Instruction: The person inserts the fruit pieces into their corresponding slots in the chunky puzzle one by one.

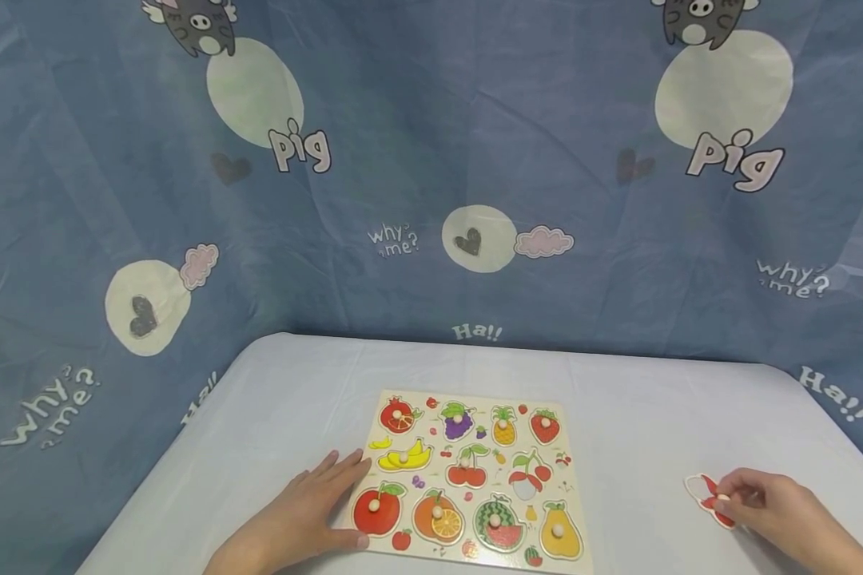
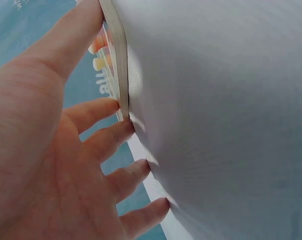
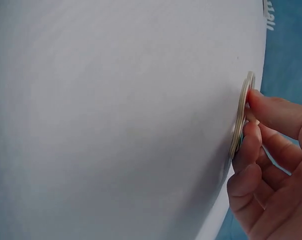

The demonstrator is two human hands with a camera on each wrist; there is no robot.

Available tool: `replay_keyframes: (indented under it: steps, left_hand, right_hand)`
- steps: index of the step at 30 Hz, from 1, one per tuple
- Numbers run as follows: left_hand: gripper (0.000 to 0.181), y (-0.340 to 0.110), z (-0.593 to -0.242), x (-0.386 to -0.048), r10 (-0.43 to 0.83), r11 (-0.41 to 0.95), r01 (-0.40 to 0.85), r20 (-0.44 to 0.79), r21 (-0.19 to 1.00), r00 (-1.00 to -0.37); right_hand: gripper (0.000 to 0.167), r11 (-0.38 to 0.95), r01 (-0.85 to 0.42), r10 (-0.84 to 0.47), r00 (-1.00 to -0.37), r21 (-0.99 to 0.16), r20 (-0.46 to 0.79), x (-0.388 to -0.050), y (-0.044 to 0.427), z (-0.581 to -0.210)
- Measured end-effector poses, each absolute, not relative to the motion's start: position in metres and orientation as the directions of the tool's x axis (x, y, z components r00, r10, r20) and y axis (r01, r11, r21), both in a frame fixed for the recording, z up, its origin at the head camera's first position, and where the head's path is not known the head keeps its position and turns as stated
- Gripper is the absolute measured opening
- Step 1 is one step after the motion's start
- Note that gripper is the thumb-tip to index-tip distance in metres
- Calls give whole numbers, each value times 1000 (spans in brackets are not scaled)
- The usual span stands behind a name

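Note:
A wooden fruit puzzle board (image 1: pixel 489 475) lies flat on the white table, with knobbed pieces such as an apple, watermelon and pear. My left hand (image 1: pixel 298 511) rests at its left edge, fingers spread and fairly straight, thumb and index finger touching the board; the left wrist view shows this contact on the board's side (image 2: pixel 122 60). Off to the right of the board, my right hand (image 1: pixel 769 503) pinches a red-and-white fruit puzzle piece (image 1: pixel 697 489) by its knob. In the right wrist view the piece (image 3: pixel 240 112) shows edge-on, at or close to the tabletop.
The white table (image 1: pixel 640 431) carries the board near its front middle. Behind and at the sides hangs a blue curtain (image 1: pixel 403 303) printed with pigs and words. On the board, the red-and-white fruit picture (image 1: pixel 526 483) at right shows no knob.

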State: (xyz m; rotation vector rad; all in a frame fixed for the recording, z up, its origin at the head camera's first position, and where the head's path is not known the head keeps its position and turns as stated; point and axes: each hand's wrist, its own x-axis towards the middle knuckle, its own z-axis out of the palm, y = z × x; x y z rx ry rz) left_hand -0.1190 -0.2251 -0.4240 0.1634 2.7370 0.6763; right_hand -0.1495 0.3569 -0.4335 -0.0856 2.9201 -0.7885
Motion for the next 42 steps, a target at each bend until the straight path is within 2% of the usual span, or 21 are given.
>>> replay_keyframes:
  steps: [9, 14, 21, 42]
  left_hand:
    - [98, -224, -423, -119, 174, 878, 21, -277, 478, -945]
    - [98, -225, -423, -118, 177, 875, 24, -274, 483, -945]
    - [98, -225, -424, -118, 187, 875, 37, -267, 483, -945]
    - [97, -224, -422, -118, 187, 883, 42, -268, 468, -945]
  right_hand:
    - [11, 857, -41, -114, -987, -514, -110, -152, 346, -431]
    - [13, 853, -81, -125, -991, -516, -51, -152, 340, -430]
    - [15, 823, -116, -162, -986, -556, -35, -153, 332, -427]
    - [15, 769, -275, -271, -958, -578, 95, -159, 304, -421]
